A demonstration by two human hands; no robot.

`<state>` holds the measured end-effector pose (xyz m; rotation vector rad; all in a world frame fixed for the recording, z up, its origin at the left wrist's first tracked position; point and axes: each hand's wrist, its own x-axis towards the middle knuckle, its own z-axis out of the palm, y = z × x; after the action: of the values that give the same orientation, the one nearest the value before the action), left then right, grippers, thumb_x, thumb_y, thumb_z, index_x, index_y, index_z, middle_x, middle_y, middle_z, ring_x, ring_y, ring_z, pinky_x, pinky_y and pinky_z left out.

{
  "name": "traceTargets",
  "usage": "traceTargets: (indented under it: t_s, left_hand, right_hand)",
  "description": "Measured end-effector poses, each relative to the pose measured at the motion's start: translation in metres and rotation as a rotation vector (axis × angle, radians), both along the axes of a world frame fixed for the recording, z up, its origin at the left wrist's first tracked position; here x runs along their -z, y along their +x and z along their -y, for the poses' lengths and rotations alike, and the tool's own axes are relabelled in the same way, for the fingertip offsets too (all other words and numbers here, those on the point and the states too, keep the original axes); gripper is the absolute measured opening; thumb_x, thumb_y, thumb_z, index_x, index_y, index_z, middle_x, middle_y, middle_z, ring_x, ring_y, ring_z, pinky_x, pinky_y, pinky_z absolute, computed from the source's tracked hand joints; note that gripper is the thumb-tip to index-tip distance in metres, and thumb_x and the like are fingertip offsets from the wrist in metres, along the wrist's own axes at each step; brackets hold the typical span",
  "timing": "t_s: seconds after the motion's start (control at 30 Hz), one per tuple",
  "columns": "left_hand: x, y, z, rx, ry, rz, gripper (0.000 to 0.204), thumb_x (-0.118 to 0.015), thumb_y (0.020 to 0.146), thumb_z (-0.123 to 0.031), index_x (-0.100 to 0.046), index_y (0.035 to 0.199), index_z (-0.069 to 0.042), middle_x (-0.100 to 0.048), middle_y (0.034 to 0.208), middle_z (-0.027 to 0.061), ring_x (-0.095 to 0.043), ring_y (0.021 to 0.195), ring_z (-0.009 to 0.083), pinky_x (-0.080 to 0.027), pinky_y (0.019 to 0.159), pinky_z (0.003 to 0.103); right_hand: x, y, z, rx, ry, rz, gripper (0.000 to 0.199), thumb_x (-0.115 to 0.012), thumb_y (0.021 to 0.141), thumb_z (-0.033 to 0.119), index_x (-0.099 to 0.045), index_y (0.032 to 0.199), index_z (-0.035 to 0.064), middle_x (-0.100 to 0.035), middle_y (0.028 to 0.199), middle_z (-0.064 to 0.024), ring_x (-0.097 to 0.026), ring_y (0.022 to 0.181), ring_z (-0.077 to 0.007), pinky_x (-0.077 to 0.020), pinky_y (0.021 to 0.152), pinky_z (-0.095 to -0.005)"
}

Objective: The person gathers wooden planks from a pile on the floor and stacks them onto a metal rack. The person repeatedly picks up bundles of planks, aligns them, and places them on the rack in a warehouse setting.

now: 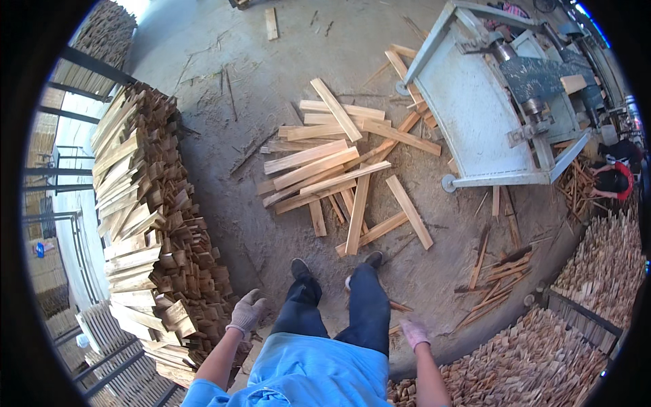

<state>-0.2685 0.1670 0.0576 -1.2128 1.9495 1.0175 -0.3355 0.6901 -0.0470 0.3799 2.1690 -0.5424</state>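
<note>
Both gloved, empty, loosely open: left hand beside stacked pale planks; right hand near scattered boards.

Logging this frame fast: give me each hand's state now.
Left hand: gloved, open, fingers loosely curled, holding nothing, beside the stacked wooden slats.
Right hand: gloved, holding nothing visible; open or closed cannot be told.
</note>
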Motion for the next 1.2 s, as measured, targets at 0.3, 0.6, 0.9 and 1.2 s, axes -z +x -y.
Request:
traceTargets:
  t_s: [0.3,0.6,0.9,1.2]
  left_hand:
    - [0.035,-0.045,0.018,0.206,-0.148,-0.075,0.063,-0.067,0.090,-0.036,-0.054,0.141,-0.003,-0.059,0.139,0.0220,-0.057,0.129,0.0352,-0.045,0.109,0.040]
    - [0.357,-0.174,0.050,0.849,-0.211,-0.146,0.091,-0.083,0.078,-0.040,-0.039,0.147,-0.002,-0.054,0.139,0.0249,-0.056,0.124,0.0429,-0.049,0.102,0.047]
    - [0.531,-0.274,0.042,1.039,-0.638,-0.369,0.049,-0.072,0.080,-0.026,-0.053,0.120,-0.006,-0.062,0.105,0.0135,-0.063,0.101,0.0319,-0.047,0.091,0.046]
    - [0.442,-0.272,0.019,0.696,0.288,0.030,0.062,-0.086,0.073,-0.029,-0.059,0.120,-0.001,-0.068,0.100,0.0163,-0.067,0.086,0.0248,-0.057,0.079,0.033]
  right_hand:
    - [0.053,-0.088,0.128,-0.003,-0.148,0.267,0.066,-0.065,0.085,0.048,-0.060,0.133,0.0030,-0.063,0.129,-0.0257,-0.058,0.124,-0.0397,-0.0438,0.106,-0.0443]
    - [0.270,-0.184,0.189,0.000,-0.041,0.075,0.085,-0.079,0.076,0.042,-0.047,0.139,-0.0040,-0.062,0.125,-0.0351,-0.060,0.120,-0.0460,-0.0475,0.103,-0.0452]
    - [0.374,-0.203,0.288,-0.109,0.465,-0.154,0.089,-0.080,0.072,0.046,-0.047,0.138,-0.0028,-0.056,0.125,-0.0316,-0.061,0.114,-0.0444,-0.0510,0.100,-0.0473]
    - [0.349,-0.206,0.290,0.116,0.114,0.064,0.055,-0.073,0.077,0.034,-0.060,0.116,-0.0032,-0.065,0.113,-0.0251,-0.068,0.098,-0.0394,-0.0547,0.091,-0.0455]
